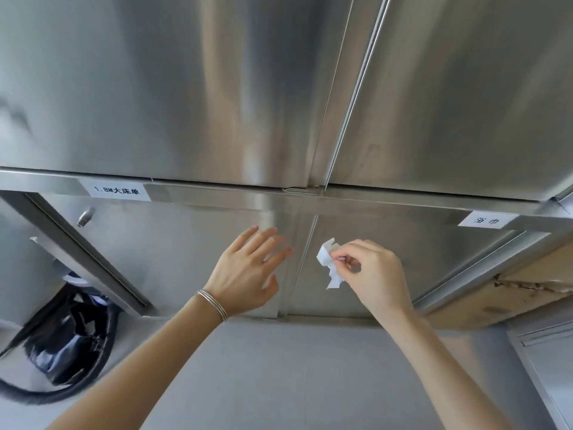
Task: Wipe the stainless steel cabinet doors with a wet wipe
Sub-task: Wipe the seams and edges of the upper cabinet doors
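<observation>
Sitting on the grey floor [279,383] at the far left is a black bag [71,336], with a dark hose [46,395] curving round beneath it. Above it, a white label [116,190] with printed characters is stuck to the horizontal rail, and a small metal knob [85,216] stands out from the lower left cabinet door [173,243]. Two larger upper doors [155,88] fill the top of the view, their brushed steel streaked with reflections.

The left hand [248,268], with thin silver bangles [212,304] at the wrist, is held in front of the lower left door by the centre seam. Its fingers [266,240] are released, straight and spread; whether they touch the steel cannot be told.

Just right of the seam, the wet wipe [328,265] hangs crumpled in front of the lower right cabinet door [403,243]. The right hand [372,274] pinches it between thumb and forefinger, the other fingers curled in behind.

Further right, a second white label [486,220] sits on the rail, and a worn, cracked wooden edge [511,293] runs below it toward the corner.
</observation>
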A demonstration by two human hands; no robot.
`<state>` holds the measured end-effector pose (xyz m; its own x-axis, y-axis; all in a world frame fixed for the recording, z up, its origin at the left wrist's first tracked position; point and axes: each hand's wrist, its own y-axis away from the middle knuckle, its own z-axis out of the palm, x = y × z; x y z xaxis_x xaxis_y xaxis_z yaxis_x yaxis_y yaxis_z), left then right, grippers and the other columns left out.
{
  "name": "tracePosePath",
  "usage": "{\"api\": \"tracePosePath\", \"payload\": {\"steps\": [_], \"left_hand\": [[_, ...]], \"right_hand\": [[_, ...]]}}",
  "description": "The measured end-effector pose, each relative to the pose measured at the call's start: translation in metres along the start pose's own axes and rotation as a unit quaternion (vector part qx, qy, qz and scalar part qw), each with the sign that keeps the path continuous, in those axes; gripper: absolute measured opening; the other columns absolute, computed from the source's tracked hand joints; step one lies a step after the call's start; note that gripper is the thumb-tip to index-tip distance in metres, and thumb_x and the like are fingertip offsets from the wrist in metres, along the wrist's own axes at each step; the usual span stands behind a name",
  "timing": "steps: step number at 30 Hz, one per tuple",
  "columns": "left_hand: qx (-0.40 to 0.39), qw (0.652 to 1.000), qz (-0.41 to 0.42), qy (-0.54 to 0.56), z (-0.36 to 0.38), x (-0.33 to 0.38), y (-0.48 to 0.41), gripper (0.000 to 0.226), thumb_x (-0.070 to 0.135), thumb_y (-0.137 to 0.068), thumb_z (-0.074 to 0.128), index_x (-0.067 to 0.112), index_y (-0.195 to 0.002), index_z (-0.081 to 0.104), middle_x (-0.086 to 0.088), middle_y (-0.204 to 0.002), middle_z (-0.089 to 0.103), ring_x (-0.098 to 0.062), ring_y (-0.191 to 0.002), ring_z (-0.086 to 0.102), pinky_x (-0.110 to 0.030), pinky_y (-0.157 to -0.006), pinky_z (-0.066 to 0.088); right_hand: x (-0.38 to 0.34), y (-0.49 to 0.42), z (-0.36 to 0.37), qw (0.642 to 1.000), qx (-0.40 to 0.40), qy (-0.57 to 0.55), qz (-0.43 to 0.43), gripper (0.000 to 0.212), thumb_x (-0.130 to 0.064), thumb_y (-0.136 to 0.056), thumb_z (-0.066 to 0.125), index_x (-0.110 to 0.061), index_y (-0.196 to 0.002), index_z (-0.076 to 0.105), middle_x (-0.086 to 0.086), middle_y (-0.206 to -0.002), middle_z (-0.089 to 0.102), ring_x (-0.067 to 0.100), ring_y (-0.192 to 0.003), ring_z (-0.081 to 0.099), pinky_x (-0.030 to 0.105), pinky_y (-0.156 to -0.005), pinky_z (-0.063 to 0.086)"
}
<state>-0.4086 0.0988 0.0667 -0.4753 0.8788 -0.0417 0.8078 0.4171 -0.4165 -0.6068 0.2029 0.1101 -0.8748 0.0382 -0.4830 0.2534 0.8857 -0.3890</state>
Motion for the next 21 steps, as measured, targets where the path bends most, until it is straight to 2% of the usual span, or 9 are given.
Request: {"api": "tracePosePath", "payload": {"steps": [4,8,13,17,21], "left_hand": [[0.016,0.999,0.012,-0.039,0.059,-0.022,-0.004,0.058,0.018,-0.066,0.071,0.013,-0.124,0.064,-0.008,-0.133,0.058,-0.029,-0.126,0.053,-0.05,-0.108,0.038],[0.078,0.993,0.024,-0.088,0.123,-0.042,-0.008,0.064,0.02,-0.069,0.069,0.013,-0.132,0.057,-0.007,-0.142,0.05,-0.028,-0.135,0.044,-0.048,-0.113,0.032],[0.184,0.971,0.059,-0.142,0.177,-0.064,-0.015,0.063,0.022,-0.078,0.058,0.01,-0.139,0.049,-0.006,-0.149,0.041,-0.027,-0.141,0.033,-0.051,-0.114,0.029],[0.244,0.948,0.071,-0.193,0.195,-0.072,-0.018,0.058,0.021,-0.081,0.055,0.01,-0.138,0.05,-0.007,-0.149,0.041,-0.028,-0.141,0.034,-0.051,-0.114,0.028],[0.284,0.925,0.091,-0.238,0.193,-0.073,-0.02,0.048,0.016,-0.082,0.058,0.01,-0.13,0.058,-0.008,-0.142,0.05,-0.029,-0.134,0.045,-0.049,-0.112,0.032]], "right_hand": [[0.036,-0.017,0.043,0.999,0.032,-0.003,-0.042,0.017,0.009,-0.069,0.067,-0.008,-0.068,0.068,0.002,-0.066,0.064,0.024,-0.062,0.055,0.038,-0.052,0.049],[0.072,-0.03,0.094,0.98,0.144,0.003,-0.136,0.017,0.011,-0.068,0.069,-0.006,-0.068,0.068,0.003,-0.066,0.065,0.025,-0.059,0.054,0.035,-0.05,0.047],[0.109,-0.037,0.15,0.903,0.337,0.058,-0.261,0.013,0.009,-0.074,0.066,-0.004,-0.07,0.069,0.003,-0.07,0.067,0.025,-0.06,0.055,0.027,-0.055,0.043],[0.122,-0.046,0.173,0.851,0.415,0.064,-0.316,0.013,0.008,-0.075,0.062,-0.002,-0.069,0.069,0.007,-0.069,0.067,0.029,-0.06,0.056,0.031,-0.057,0.046],[0.12,-0.047,0.181,0.791,0.478,0.07,-0.376,0.013,0.008,-0.074,0.063,-0.002,-0.069,0.069,0.006,-0.068,0.066,0.027,-0.06,0.055,0.029,-0.057,0.045]]}}
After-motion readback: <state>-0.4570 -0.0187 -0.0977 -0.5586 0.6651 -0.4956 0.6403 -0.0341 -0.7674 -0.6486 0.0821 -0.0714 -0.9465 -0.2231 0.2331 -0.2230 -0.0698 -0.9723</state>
